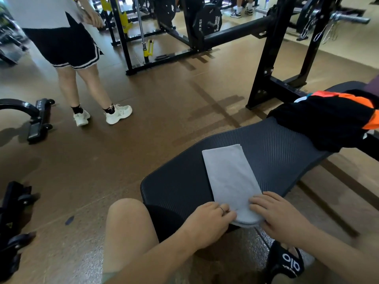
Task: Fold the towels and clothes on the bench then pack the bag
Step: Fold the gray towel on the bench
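Note:
A grey towel point(229, 177), folded into a long narrow strip, lies along the black padded bench point(176, 185). My left hand point(207, 220) pinches the left corner of the towel's near end, fingers curled on the cloth. My right hand point(279, 216) grips the right corner of the same end, thumb under the fold. Farther along the bench lies a black garment with orange and teal panels point(332, 119), unfolded in a heap. A black bag strap with white lettering point(287, 263) shows below my right forearm; the bag itself is out of view.
A person in black shorts and white trainers point(82, 78) stands on the brown floor to the left. A black rack upright point(264, 64) and weight plates point(207, 23) stand beyond the bench. Black machine feet point(39, 117) sit at the left. My bare knee point(127, 222) is beside the bench.

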